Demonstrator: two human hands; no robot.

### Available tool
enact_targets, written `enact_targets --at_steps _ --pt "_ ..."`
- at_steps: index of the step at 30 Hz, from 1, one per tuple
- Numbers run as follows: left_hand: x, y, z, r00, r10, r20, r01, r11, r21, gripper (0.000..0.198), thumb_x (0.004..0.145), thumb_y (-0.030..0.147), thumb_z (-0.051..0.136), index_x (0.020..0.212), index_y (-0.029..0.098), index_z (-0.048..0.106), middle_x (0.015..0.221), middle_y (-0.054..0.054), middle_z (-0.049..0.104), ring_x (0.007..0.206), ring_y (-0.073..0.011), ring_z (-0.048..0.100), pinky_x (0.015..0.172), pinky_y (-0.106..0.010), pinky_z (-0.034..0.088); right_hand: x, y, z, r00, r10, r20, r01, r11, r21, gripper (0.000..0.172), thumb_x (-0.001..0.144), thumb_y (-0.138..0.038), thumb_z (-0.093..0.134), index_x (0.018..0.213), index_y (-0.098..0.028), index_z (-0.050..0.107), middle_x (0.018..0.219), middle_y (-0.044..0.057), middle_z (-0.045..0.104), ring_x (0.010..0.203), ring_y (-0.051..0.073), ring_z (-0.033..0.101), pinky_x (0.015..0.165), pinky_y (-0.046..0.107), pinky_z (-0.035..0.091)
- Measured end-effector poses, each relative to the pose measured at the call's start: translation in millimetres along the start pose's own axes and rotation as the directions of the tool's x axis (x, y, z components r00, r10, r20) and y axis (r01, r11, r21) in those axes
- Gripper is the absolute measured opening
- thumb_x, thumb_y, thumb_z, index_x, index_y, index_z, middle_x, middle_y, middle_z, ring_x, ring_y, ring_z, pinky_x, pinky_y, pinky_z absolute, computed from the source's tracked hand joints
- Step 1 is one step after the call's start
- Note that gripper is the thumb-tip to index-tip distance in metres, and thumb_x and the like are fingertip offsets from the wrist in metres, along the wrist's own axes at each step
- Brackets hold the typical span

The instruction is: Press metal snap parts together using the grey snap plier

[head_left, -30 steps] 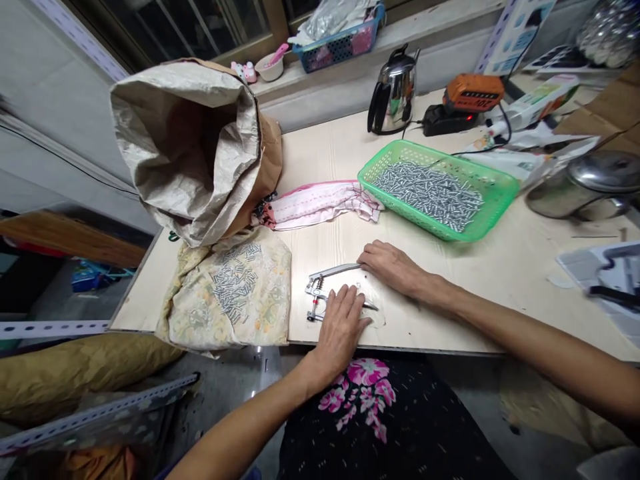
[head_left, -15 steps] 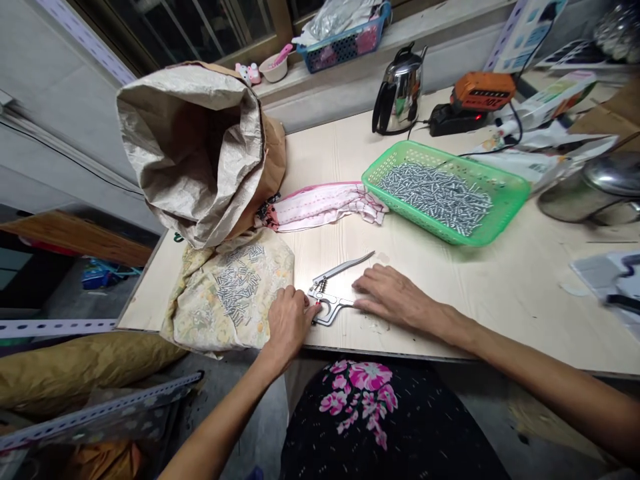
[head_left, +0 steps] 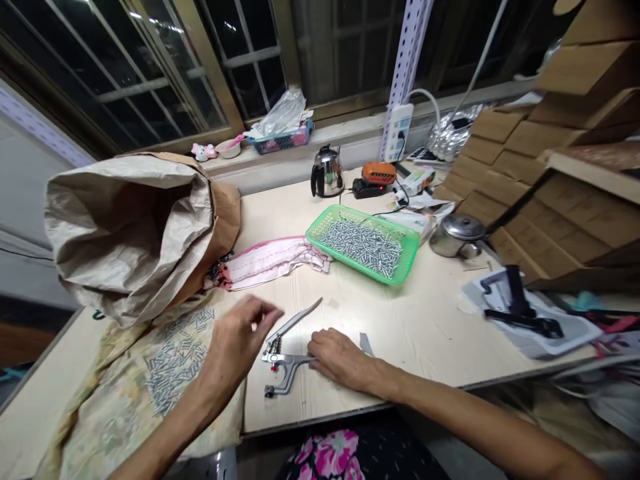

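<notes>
Silver snap-fastener pliers [head_left: 286, 373] lie on the table, their upper handle raised and a red tip at the jaw. My right hand [head_left: 340, 359] is closed over the lower handle, whose grey end shows behind the wrist. My left hand [head_left: 245, 330] hovers left of the jaws, thumb and fingertips pinched together; whatever they hold is too small to make out. Below and left of it, small metal pins [head_left: 175, 363] lie loose on a yellow patterned cloth [head_left: 115, 393]. More such pins fill a green plastic basket [head_left: 411, 257] farther back.
A large open paper sack [head_left: 220, 207] stands at back left, beside a pink-and-white cloth [head_left: 270, 265]. Along the back are a steel kettle [head_left: 331, 175] and an orange battery [head_left: 379, 173] on its charger. At right are a steel pot [head_left: 456, 237], a grey tray [head_left: 540, 337] and stacked cardboard [head_left: 575, 220].
My left hand has lifted from the pliers' jaws and come up, pinched. My right hand has closed over the lower handle. The view has tilted up and turned right.
</notes>
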State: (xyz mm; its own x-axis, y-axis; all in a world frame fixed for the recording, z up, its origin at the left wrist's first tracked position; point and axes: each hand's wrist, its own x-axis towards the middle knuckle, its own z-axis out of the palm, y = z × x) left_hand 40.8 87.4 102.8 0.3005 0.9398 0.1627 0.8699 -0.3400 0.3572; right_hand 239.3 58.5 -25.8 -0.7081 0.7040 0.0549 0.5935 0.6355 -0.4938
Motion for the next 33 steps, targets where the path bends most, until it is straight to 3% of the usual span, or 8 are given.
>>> enact_targets --at_steps 3,6,9,13,18,22,27,33 --pt "37 54 -29.8 0.903 0.220 -0.370 -0.233 0.972 0.012 0.033 0.091 0.043 0.055 0.115 0.021 0.062 0.106 -0.007 0.066 0.084 -0.0179 0.063 0.070 -0.030 0.052 -1 -2 0 1.000 0.017 -0.004 -0.017 1.000 -0.019 0.010 0.095 -0.026 0.051 0.092 -0.018 0.055 0.099 0.006 0.060 0.089 0.020 0.053 0.078 0.033 0.039" --pt "50 66 -40.5 0.843 0.339 -0.418 -0.311 0.941 0.136 0.035 0.092 0.041 0.055 0.121 0.022 0.060 0.109 -0.007 0.065 0.094 -0.0201 0.062 0.079 -0.033 0.052 0 0 4 1.000 0.027 -0.011 -0.028 0.998 -0.048 0.008 0.094 -0.025 0.054 0.092 -0.018 0.056 0.099 0.006 0.061 0.090 0.020 0.054 0.077 0.033 0.038" --pt "43 26 -34.4 0.884 0.298 -0.360 -0.232 0.949 0.215 0.024 0.093 0.037 0.053 0.106 0.022 0.067 0.100 -0.006 0.067 0.092 -0.0201 0.061 0.083 -0.034 0.050 0 3 9 1.000 0.019 -0.008 -0.020 0.998 -0.060 0.008 0.094 -0.024 0.052 0.090 -0.018 0.056 0.096 0.006 0.062 0.087 0.021 0.054 0.077 0.034 0.039" --pt "9 -63 -27.7 0.978 -0.010 -0.209 0.073 0.952 0.296 0.023 0.092 0.032 0.051 0.093 0.020 0.072 0.090 -0.006 0.068 0.089 -0.0201 0.060 0.080 -0.031 0.048 -4 6 18 0.993 -0.039 -0.108 0.035 0.999 -0.033 0.012 0.095 -0.020 0.047 0.086 -0.019 0.054 0.090 0.007 0.061 0.083 0.021 0.055 0.075 0.035 0.039" --pt "-45 -140 -21.0 0.925 -0.371 0.082 0.308 0.859 0.410 0.025 0.089 0.022 0.049 0.089 0.018 0.073 0.091 -0.008 0.068 0.091 -0.0211 0.057 0.081 -0.032 0.045 -5 9 23 0.979 -0.088 -0.181 0.092 0.996 0.014 0.015 0.096 -0.020 0.043 0.084 -0.021 0.051 0.083 0.005 0.057 0.075 0.020 0.054 0.069 0.035 0.039" --pt "-68 -161 -4.4 0.924 -0.317 0.213 0.192 0.868 0.458 0.027 0.091 0.018 0.045 0.094 0.019 0.072 0.094 -0.009 0.065 0.096 -0.0226 0.053 0.079 -0.032 0.043 -6 8 23 0.976 -0.106 -0.189 0.106 0.994 -0.009 0.014 0.096 -0.021 0.043 0.088 -0.021 0.053 0.084 0.006 0.058 0.076 0.021 0.056 0.069 0.036 0.040" --pt "-69 -165 7.2 0.912 -0.166 0.374 -0.052 0.859 0.509 0.024 0.093 0.018 0.044 0.090 0.018 0.068 0.092 -0.011 0.062 0.096 -0.0248 0.049 0.078 -0.034 0.041 -6 8 24 0.978 -0.097 -0.183 0.095 0.995 -0.016 0.013 0.097 -0.021 0.042 0.090 -0.020 0.054 0.085 0.007 0.059 0.077 0.022 0.056 0.069 0.036 0.041" --pt "-64 -163 10.1 0.898 -0.209 0.387 -0.032 0.846 0.532 0.022 0.092 0.013 0.045 0.081 0.015 0.064 0.090 -0.012 0.061 0.094 -0.0243 0.050 0.077 -0.034 0.041 -5 8 24 0.976 -0.105 -0.192 0.101 0.994 -0.033 0.014 0.097 -0.022 0.043 0.088 -0.020 0.054 0.083 0.006 0.058 0.076 0.021 0.055 0.069 0.035 0.040"
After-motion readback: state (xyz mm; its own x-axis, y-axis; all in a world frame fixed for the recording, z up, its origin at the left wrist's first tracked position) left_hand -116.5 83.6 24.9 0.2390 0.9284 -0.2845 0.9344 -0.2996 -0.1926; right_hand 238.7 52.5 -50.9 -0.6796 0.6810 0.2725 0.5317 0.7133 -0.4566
